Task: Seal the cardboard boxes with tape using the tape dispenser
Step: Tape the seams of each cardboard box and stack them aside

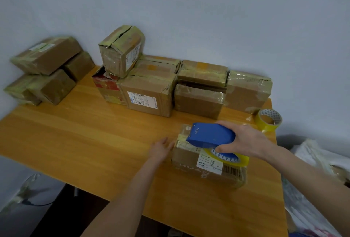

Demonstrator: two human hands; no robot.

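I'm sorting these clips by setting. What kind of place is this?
Likely a makeshift parcel-packing corner in a plain room: an orange-brown wooden table against a bare pale wall, stacked taped brown cardboard boxes with shipping labels, and a spare yellowish tape roll at the table's edge.

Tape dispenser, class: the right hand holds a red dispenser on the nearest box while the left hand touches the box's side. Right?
No. The head view shows the tape dispenser is blue, not red. Otherwise correct: the right hand holds it on the nearest box while the left hand touches the box's side.
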